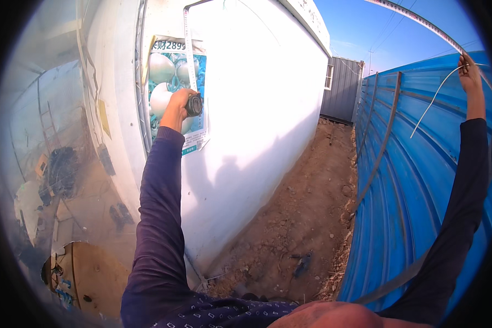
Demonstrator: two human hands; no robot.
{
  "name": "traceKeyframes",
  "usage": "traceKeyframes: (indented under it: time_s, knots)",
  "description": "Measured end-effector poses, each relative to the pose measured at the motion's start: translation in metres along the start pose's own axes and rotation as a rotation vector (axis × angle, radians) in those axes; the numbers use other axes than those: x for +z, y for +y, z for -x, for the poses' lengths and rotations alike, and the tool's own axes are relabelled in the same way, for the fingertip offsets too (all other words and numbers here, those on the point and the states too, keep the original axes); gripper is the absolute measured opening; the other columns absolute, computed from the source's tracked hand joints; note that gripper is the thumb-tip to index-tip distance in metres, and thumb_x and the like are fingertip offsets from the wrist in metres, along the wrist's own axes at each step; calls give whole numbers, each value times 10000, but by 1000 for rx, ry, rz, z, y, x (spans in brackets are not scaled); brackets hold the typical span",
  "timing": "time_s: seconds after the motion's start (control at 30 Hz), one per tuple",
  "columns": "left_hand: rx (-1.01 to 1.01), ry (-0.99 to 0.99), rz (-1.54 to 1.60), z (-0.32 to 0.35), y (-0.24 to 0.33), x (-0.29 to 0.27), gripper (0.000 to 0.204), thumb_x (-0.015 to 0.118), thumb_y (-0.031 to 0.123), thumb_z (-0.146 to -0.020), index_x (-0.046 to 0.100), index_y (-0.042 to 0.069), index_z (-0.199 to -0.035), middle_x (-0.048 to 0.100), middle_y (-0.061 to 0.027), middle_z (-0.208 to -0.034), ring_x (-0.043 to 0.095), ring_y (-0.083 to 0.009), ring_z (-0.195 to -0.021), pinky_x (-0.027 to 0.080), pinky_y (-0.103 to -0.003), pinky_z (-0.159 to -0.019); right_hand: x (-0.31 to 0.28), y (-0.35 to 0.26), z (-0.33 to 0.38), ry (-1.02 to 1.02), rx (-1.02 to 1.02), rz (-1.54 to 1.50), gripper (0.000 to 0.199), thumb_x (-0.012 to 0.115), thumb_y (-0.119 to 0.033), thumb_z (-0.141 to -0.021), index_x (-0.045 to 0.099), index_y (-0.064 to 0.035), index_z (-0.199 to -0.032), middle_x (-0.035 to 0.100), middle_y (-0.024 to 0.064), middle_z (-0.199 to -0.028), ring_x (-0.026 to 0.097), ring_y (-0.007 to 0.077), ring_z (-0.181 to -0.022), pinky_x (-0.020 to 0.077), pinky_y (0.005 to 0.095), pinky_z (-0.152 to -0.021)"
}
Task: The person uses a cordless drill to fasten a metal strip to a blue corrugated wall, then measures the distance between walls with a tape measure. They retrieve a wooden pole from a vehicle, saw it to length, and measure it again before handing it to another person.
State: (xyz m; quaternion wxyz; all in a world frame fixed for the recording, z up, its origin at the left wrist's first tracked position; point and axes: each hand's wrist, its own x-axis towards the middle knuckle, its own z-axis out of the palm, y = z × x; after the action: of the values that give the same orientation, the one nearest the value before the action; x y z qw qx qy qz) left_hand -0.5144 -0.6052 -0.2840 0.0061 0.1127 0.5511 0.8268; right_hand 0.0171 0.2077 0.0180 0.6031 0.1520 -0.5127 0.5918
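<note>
Raised against the white wall, my left hand point(176, 105) is closed around a dark tape measure point(193, 105). From its case the pale blade point(188, 52) runs up over a poster point(172, 71) and bends at the picture's upper edge. A stretch of the blade comes back into view at the top right and arcs down to my right hand point(469, 79). The fingers of that hand, held high beside the blue fence, pinch the blade. A thin white wire or strip point(433, 98) curves down by these fingers; whether they hold it too I cannot tell.
The white wall point(257, 109) stands on the left, a blue corrugated metal fence point(415, 180) on the right. Between them runs a strip of bare earth point(290, 218) with a dark object point(302, 264) on it. A grey corrugated structure point(341, 87) closes the far end. Clear sheeting point(44, 136) hangs at far left.
</note>
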Motion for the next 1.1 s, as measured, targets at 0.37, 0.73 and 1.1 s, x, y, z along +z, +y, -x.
traceKeyframes:
  time_s: [0.37, 0.73, 1.1]
  knots:
    - [212, -115, -515, 152, -345, -53, 249, 622, 183, -878, 754, -7, -969, 724, -110, -788, 675, -189, -707, 522, -339, -682, 5, 30, 98, 169, 65, 242, 229, 735, -266, -972, 713, -73, -1093, 717, 19, -1001, 701, 101, -847, 605, 210, -703]
    - [221, -599, -780, 303, -446, -11, 304, 604, 165, -820, 767, -26, -992, 756, -198, -864, 751, -284, -796, 572, -372, -757, 125, 41, 302, -8, 156, 474, 160, 678, -123, -906, 618, -9, -999, 679, 102, -907, 719, 211, -802, 652, 382, -748]
    - [-92, -790, -507, 343, -499, 14, 271, 629, 115, -838, 761, -68, -988, 760, -151, -858, 716, -192, -798, 556, -320, -777, 166, 94, 463, -121, 567, 542, 205, 595, -125, -913, 572, 17, -1060, 743, 179, -963, 740, 210, -767, 599, 354, -626]
